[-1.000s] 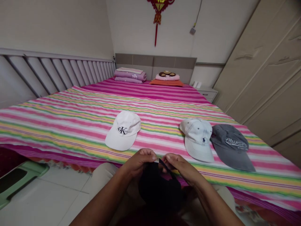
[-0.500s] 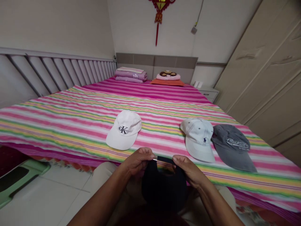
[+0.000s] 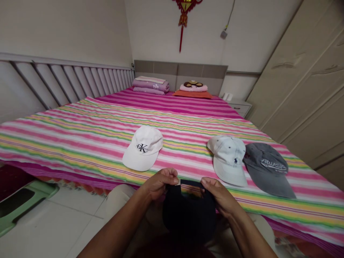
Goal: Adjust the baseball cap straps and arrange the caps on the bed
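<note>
A black cap (image 3: 188,215) is held over my lap, its strap and back opening facing the bed. My left hand (image 3: 161,184) pinches the left end of the strap, fingers closed. At the opening's right side, my right hand (image 3: 217,193) grips the cap's edge with the thumb on top. Beyond them on the bed lie a white cap (image 3: 143,148) with dark letters, a pale cap (image 3: 228,159) with a small dark logo, and a grey cap (image 3: 268,168) with white lettering, which touches the pale one.
The bed has a striped cover (image 3: 94,132). Folded purple bedding (image 3: 150,86) and an orange cloth (image 3: 192,94) lie near the headboard (image 3: 161,70). A green stool (image 3: 29,200) stands on the floor at left, and a wardrobe (image 3: 303,89) at right.
The strap's small light piece beside my left fingers looks different, and the fingers have shifted slightly. My right hand and the black cap are slightly farther right. The view has shifted a little.
</note>
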